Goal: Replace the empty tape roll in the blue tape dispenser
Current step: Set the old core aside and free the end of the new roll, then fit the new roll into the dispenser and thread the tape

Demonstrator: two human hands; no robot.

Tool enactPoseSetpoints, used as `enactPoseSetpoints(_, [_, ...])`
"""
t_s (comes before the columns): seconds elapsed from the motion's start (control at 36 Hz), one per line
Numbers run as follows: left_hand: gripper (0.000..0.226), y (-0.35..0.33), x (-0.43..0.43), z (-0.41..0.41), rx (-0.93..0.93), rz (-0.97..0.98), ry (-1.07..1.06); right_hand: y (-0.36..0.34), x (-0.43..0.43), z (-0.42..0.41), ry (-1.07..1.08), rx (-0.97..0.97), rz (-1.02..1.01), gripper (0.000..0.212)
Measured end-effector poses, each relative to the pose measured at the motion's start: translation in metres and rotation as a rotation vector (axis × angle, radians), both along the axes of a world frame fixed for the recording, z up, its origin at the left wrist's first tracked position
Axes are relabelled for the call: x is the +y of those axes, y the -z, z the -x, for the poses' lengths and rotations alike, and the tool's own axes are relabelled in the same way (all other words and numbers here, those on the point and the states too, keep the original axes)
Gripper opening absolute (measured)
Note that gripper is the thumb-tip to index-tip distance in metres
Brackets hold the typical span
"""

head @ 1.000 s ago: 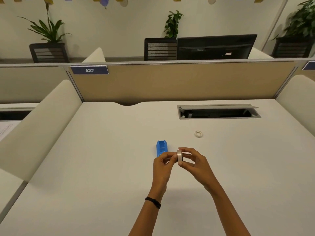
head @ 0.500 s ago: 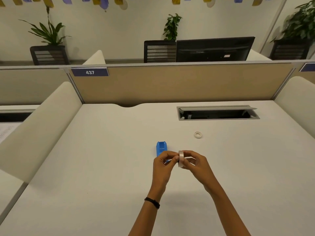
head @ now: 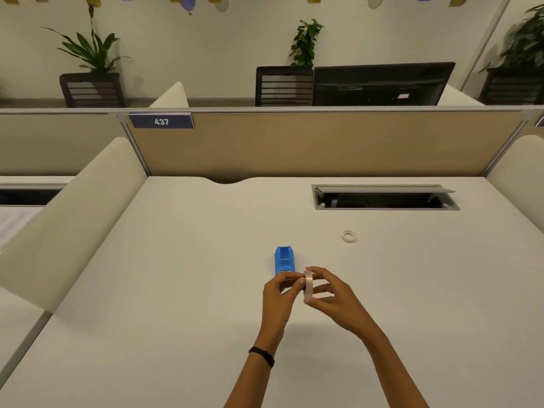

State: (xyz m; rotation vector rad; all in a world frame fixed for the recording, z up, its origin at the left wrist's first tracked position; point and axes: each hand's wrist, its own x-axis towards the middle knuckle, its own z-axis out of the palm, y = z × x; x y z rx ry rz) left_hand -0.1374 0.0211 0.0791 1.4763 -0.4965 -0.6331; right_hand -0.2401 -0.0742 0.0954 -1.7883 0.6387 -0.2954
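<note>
1. Tape roll: held on edge above the desk, pinched between the right hand's thumb and fingers; the left hand pinches at its near-left rim.
2. Blue tape dispenser: on the desk just beyond the hands.
3. Empty core: lying flat, far right of the dispenser.
4. White desk: open cable hatch at the far right; tan partition numbered 437 behind.
5. Compared with a second ago, the roll sits slightly lower and the hands remain joined on it.

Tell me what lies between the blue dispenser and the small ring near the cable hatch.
Nothing: in the head view, bare desk separates the blue dispenser from the small ring.
</note>
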Motion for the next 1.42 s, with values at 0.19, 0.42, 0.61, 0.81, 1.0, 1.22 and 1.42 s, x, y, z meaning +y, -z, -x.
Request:
enactPoseSetpoints(0.19, [0.017,0.021,-0.006,-0.010,0.029,-0.071,0.003,0.021,-0.012,-0.020,-0.042,0.105,0.082,0.040])
enactPoseSetpoints(0.42, [0.014,0.034,-0.017,-0.043,-0.002,-0.084,-0.009,0.036,-0.038,-0.052,-0.083,0.121,0.183,0.042])
enactPoseSetpoints(0.61, [0.023,0.050,-0.024,-0.083,-0.059,-0.177,0.033,0.045,-0.067,-0.088,-0.060,0.115,0.236,0.047])
enactPoseSetpoints(0.81, [0.060,0.069,-0.026,-0.111,-0.127,-0.284,0.258,0.057,-0.083,-0.114,-0.070,0.135,0.235,0.046])
enactPoseSetpoints(1.0, [0.092,0.081,-0.041,-0.121,-0.150,-0.424,0.416,0.067,-0.086,-0.130,-0.102,0.143,0.283,0.045])
enactPoseSetpoints(1.22, [0.096,0.088,-0.050,-0.121,-0.168,-0.407,0.458,0.068,-0.092,-0.131,-0.167,0.188,0.354,0.047])
enactPoseSetpoints(1.42, [0.096,0.092,-0.057,-0.123,-0.228,-0.432,0.442,0.072,-0.092,-0.127,-0.171,0.202,0.343,0.048])
